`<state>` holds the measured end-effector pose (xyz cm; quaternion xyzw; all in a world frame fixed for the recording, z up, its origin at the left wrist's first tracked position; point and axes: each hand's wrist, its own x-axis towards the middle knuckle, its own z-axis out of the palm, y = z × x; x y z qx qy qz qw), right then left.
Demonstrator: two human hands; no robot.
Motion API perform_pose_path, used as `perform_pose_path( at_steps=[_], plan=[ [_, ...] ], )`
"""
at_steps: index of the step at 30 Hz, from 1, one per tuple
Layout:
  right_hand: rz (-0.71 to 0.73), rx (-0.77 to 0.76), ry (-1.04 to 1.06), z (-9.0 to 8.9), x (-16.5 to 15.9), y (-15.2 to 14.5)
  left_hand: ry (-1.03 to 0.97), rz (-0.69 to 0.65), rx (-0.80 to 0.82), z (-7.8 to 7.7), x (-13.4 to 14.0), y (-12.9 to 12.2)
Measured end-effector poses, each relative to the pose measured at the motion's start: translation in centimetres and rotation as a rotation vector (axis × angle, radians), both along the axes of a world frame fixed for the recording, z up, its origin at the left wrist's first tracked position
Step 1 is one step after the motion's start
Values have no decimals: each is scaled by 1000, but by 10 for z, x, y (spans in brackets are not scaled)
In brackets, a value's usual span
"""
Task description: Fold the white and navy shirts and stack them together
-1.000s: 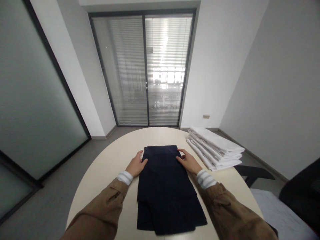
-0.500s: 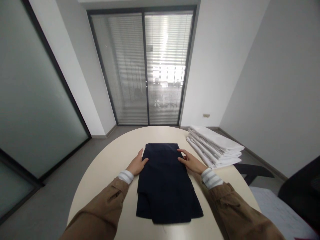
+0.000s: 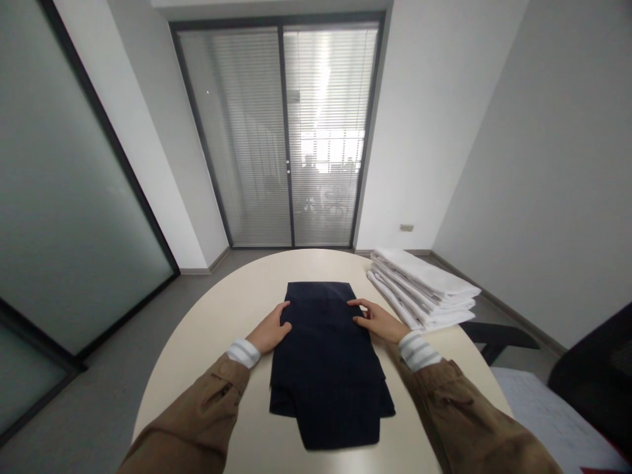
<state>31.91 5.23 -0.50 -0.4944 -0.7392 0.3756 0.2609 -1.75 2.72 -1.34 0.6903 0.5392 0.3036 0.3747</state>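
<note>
A folded dark navy garment [image 3: 326,355] lies lengthwise before me on the round table. Its upper end is a neat straight edge, while uneven layers stick out at the near end, with a narrower middle flap reaching furthest toward me. My left hand [image 3: 270,329] grips the left edge near the top, thumb on the cloth and fingers curled at the side. Opposite it, my right hand [image 3: 379,320] holds the right edge, with index finger and thumb over the fabric. The fingers under the edges are hidden.
On the table's right side rests a stack of folded white cloths [image 3: 424,289]. The pale tabletop [image 3: 207,329] has a curved rim. A black chair [image 3: 597,368] stands to the right, beside a pale surface [image 3: 548,408]. Glass doors with blinds [image 3: 286,145] are behind the table.
My left hand has shifted slightly toward me, its fingers closing onto the garment's edge. At the near end the side corners have drawn up, and the middle flap sits a bit lower.
</note>
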Motion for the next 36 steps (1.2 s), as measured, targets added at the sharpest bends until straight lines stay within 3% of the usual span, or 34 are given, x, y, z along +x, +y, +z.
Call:
perform_pose_path(
  at_steps=[3,8,14,21,27,31,36],
  plan=[
    [57,-46,20,-1,4,2,54,-47,-12,7,-1,-6],
    [92,51,-51,-3,4,-3,171,-42,149,11,3,-15],
    [164,-32,-74,6,8,-11,221,-155,66,10,-1,-17],
    [141,152,-204,6,3,-17,224,-166,199,-1,5,-19],
    [37,283,-191,-7,-10,-2,221,-57,263,-1,13,-3],
    [-36,309,-184,-4,-8,-2,250,-22,324,0,11,-5],
    [107,227,-214,0,7,-12,333,-157,345,0,3,-20]
  ],
)
